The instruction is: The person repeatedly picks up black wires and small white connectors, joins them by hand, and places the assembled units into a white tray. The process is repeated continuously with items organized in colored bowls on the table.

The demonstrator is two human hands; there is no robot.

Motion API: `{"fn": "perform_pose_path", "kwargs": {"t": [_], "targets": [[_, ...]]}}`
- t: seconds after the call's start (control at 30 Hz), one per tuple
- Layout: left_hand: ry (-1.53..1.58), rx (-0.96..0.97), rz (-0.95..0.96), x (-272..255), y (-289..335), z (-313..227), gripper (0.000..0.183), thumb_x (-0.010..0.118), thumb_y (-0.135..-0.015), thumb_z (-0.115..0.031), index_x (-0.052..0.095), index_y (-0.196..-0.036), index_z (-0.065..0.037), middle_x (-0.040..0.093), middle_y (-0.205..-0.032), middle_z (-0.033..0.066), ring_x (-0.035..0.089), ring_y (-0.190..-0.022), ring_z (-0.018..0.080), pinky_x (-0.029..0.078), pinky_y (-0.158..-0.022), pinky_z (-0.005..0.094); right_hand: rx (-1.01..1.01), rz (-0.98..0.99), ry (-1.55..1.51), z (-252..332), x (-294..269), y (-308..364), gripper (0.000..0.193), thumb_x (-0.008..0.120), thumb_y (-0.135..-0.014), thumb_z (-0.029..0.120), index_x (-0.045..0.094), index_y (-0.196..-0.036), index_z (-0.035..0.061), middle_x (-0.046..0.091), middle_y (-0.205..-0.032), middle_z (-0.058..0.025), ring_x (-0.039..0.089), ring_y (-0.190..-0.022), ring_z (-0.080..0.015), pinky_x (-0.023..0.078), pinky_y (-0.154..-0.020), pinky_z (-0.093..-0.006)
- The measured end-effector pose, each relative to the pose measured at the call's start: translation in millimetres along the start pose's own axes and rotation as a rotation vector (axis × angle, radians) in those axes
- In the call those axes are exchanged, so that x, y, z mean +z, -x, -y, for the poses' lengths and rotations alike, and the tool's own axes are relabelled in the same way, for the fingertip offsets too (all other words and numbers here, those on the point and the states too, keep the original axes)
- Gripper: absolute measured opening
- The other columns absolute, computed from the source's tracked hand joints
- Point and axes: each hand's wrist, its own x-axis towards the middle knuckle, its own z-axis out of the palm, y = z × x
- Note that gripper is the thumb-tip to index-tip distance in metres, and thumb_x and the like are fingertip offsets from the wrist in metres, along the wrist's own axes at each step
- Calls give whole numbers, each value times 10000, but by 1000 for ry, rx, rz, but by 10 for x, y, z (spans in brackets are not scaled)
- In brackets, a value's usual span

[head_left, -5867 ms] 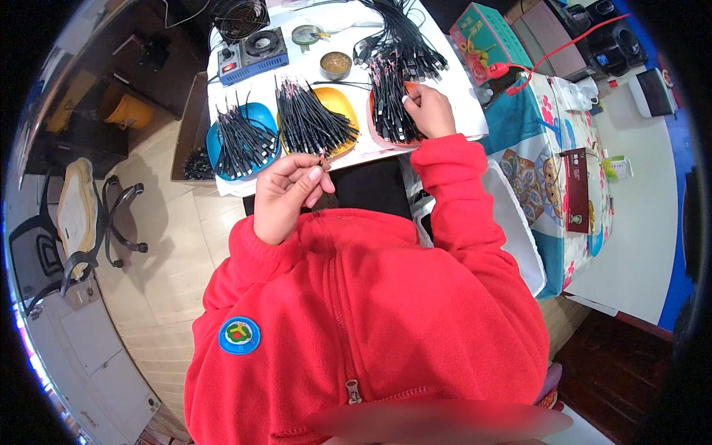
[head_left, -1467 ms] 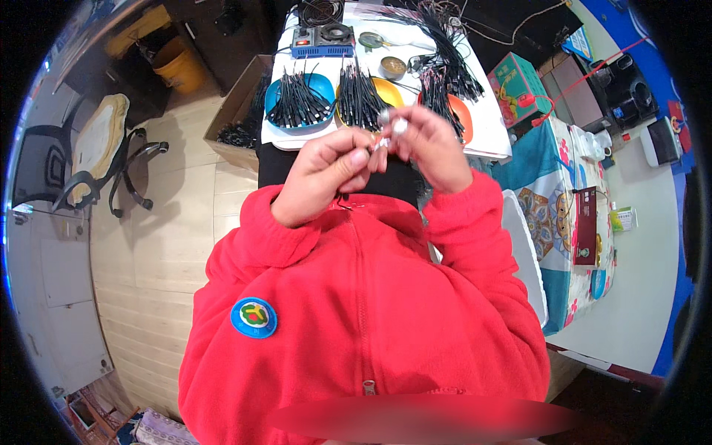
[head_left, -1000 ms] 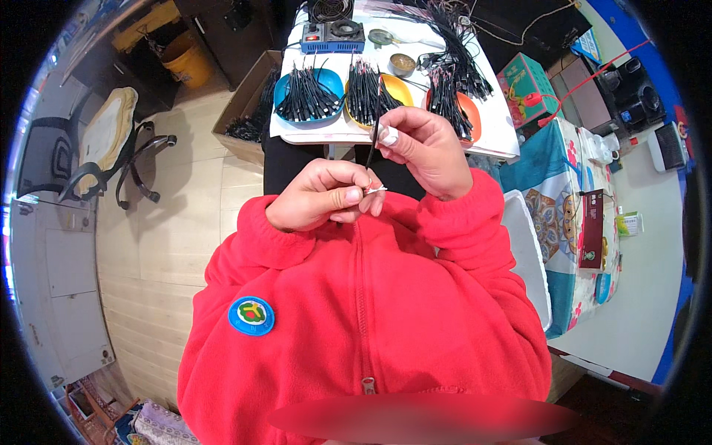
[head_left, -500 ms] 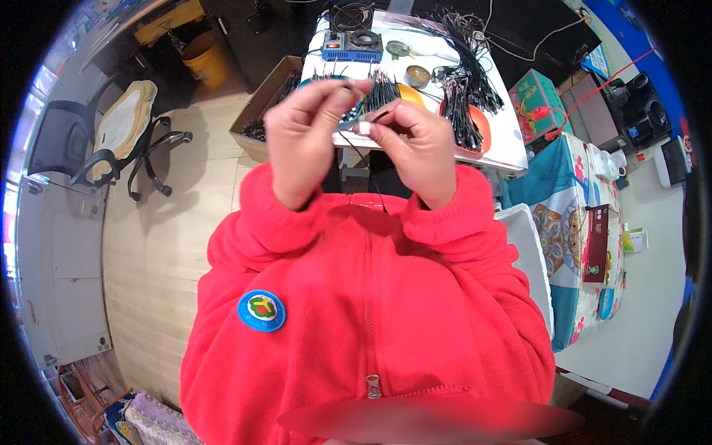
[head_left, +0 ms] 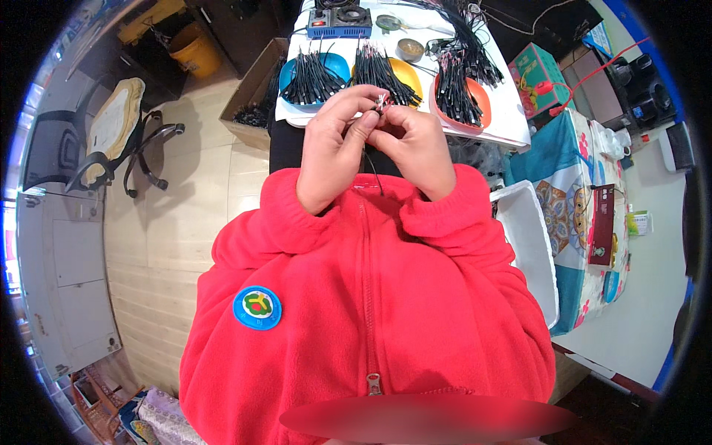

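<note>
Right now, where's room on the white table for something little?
Bare: beside the squarish orange tray, along the white table's right edge; between the boxy blue device and round metal tin. Crowded: blue tray, yellow tray, orange tray, and black cable heap behind.

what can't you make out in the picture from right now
- Head view: how the wire ends meet; the left hand and right hand cover that spot.
- Head view: the bottom of the yellow bowl; black cables lie over it.
- Head view: the contents of the small metal tin; too small to tell.
</note>
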Motion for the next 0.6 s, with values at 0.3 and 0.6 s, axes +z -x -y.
{"fn": "perform_pose_path", "kwargs": {"t": [0.3, 0.6], "targets": [[-340, 416, -60, -487, -652, -534, 88, 504, -933, 7, 586, -958, 25, 605, -792, 39, 550, -705, 96, 451, -660, 216, -150, -92, -166, 268, -289, -102, 142, 704, -814, 46, 650, -932, -12, 638, -806, -18, 561, -692, -51, 462, -618, -194], [-169, -99, 409, -397, -184, -745, 74, 543, -904, -36, 611, -910, -7, 605, -687, 54, 582, -632, 113, 460, -584, 243, -248, -43, -385, 320, -114, 140, 189, 678, -829, 1, 624, -1010, -14, 635, -934, -51, 611, -828, -88, 501, -726, -215]]}}
